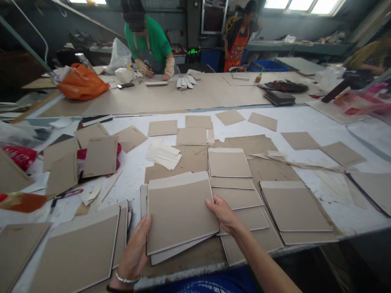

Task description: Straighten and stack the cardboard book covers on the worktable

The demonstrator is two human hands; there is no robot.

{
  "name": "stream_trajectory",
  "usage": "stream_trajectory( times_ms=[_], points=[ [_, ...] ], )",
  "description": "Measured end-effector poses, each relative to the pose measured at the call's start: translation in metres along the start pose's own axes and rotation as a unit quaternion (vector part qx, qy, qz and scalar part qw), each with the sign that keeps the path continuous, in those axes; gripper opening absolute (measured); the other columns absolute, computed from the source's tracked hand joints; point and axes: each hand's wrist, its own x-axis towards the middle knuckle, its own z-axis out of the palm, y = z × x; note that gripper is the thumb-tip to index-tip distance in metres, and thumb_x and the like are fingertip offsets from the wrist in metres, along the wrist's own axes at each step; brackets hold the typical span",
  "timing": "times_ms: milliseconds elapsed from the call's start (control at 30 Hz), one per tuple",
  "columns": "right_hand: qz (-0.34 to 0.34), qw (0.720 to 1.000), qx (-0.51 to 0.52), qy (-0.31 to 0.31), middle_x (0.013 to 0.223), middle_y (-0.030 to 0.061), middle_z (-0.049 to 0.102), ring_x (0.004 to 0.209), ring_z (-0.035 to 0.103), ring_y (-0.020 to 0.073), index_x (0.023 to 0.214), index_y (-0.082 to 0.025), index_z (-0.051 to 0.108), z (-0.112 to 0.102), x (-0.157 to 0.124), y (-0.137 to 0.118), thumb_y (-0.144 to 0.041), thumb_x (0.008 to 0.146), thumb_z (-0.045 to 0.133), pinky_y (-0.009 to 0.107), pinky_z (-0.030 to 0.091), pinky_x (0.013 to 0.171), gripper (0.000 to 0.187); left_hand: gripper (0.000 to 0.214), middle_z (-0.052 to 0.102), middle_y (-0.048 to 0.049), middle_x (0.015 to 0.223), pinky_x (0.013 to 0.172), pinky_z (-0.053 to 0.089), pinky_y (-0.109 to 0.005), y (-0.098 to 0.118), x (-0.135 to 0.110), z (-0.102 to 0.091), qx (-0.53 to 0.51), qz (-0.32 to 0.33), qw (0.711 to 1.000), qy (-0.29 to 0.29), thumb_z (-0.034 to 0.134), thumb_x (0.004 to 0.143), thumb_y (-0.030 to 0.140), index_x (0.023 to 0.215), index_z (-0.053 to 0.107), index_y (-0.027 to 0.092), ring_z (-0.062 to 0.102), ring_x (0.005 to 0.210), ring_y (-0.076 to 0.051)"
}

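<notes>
White-covered worktop point(308, 120) fills middle of frame. Lower centre: stack of brown paperboard panels point(180, 215), left edge gripped by left hand point(137, 244), right edge by right hand point(224, 213), fingers of both closed on it, thumbs uppermost. Overlapping panels point(230, 165) right of centre; orange plastic bag point(82, 84) upper left.

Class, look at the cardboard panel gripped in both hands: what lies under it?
Beneath the cardboard panel, a similar panel shows along the bottom, and a board edge juts out at upper left. Whatever lies under its middle is covered.
</notes>
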Motion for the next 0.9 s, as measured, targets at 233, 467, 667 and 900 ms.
stream_trajectory(
  times_ms=[233, 467, 667, 900],
  points=[
    [-0.006, 0.996, -0.089, -0.019, 0.093, 0.0045, 0.065, 0.079, 0.062, 0.0174, 0.099, -0.019, 0.050, 0.025, -0.008, -0.001, -0.042, 0.071, 0.058, 0.034, 0.048, 0.074, 0.037, 0.045, 0.065, -0.0089, 0.104, 0.089, 0.046, -0.039, 0.012, 0.007, -0.021, -0.052, -0.079, 0.995, -0.009, 0.057, 0.071, 0.043, 0.110, 0.055, 0.020, 0.055, 0.104, -0.025],
    [-0.033, 0.986, -0.165, 0.000, 0.100, 0.0059, 0.064, 0.086, 0.060, 0.0184, 0.107, -0.020, 0.048, 0.043, -0.008, -0.001, -0.037, 0.074, 0.053, 0.034, 0.049, 0.075, 0.037, 0.042, 0.065, -0.0078, 0.104, 0.091, 0.044, -0.039, 0.012, 0.008, -0.029, -0.077, -0.044, 0.996, 0.015, 0.058, 0.071, 0.038, 0.109, 0.056, 0.020, 0.055, 0.105, -0.024],
    [-0.027, 0.994, -0.107, 0.002, 0.096, 0.0047, 0.065, 0.078, 0.062, 0.0183, 0.100, -0.020, 0.049, 0.045, -0.003, -0.006, -0.037, 0.069, 0.058, 0.035, 0.049, 0.073, 0.036, 0.071, 0.063, -0.0113, 0.108, 0.092, 0.042, -0.043, -0.002, 0.003, -0.037, -0.084, -0.059, 0.992, -0.066, 0.032, 0.073, 0.066, 0.120, 0.049, 0.016, 0.050, 0.110, -0.029],
    [-0.039, 0.995, -0.089, 0.024, 0.099, 0.0077, 0.064, 0.083, 0.062, 0.0200, 0.101, -0.020, 0.048, 0.043, 0.008, 0.001, -0.038, 0.070, 0.057, 0.037, 0.049, 0.072, 0.037, 0.070, 0.050, -0.0107, 0.126, 0.091, 0.043, -0.045, -0.008, -0.005, -0.033, -0.116, -0.014, 0.987, -0.110, 0.034, 0.073, 0.066, 0.126, 0.041, 0.021, 0.048, 0.113, -0.029]
  ],
)
